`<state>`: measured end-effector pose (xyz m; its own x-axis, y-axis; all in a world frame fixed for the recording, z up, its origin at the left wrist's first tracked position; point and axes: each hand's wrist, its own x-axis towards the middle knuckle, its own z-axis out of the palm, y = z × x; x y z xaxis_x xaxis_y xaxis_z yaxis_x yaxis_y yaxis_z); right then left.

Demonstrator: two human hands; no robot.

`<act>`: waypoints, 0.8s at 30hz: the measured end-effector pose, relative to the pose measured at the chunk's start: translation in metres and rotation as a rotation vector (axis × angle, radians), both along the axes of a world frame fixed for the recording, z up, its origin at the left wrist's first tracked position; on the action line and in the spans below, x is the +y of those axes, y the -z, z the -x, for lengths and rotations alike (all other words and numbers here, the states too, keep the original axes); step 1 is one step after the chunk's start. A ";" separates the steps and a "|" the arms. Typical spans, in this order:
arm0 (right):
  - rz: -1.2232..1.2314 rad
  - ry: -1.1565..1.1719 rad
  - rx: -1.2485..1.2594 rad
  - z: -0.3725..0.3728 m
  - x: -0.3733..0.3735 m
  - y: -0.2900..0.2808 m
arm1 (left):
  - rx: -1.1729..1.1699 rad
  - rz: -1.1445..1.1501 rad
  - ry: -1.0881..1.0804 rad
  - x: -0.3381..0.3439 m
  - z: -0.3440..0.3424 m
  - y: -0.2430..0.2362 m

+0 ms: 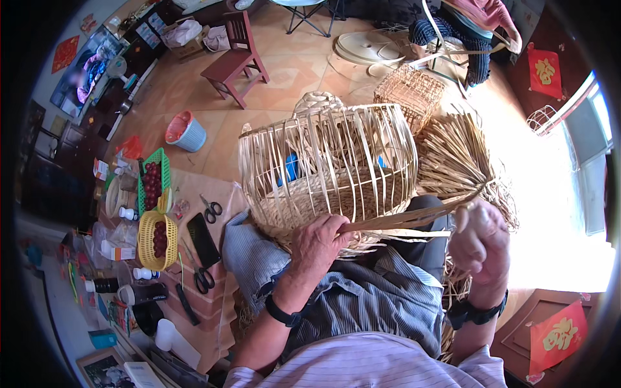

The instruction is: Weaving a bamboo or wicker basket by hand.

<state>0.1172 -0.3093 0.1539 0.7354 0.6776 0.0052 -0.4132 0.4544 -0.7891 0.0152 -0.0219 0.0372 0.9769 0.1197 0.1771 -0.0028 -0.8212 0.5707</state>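
A partly woven straw basket (336, 197) lies tilted across my lap, its braided wall nearest me and long pale ribs standing out beyond it. My left hand (320, 243) is closed at the near edge of the basket, pinching a flat brown straw strand (394, 221). That strand runs rightward to my right hand (480, 240), which is raised and closed, slightly blurred, with the strand meeting its upper fingers. Several loose pale strand ends stick out between both hands. Blue pieces (289, 168) show inside the basket through the ribs.
A big bundle of dried straw (456, 155) lies right of the basket, beside a wire-like frame basket (409, 97). On the left table are scissors (204, 279), a dark phone (204, 239) and a yellow basket (157, 240) of fruit. Beyond stand a bin (186, 132), a red chair (238, 61) and another person (475, 32).
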 end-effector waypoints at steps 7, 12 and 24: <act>-0.363 0.347 0.026 -0.007 -0.024 0.014 | 0.000 -0.055 -0.030 -0.007 -0.002 0.002; 0.286 0.499 -0.526 -0.016 -0.030 0.060 | -0.012 -0.018 -0.043 -0.007 0.002 0.004; 0.611 0.127 -0.270 0.019 0.105 0.097 | -0.080 -0.114 -0.066 -0.011 0.000 0.024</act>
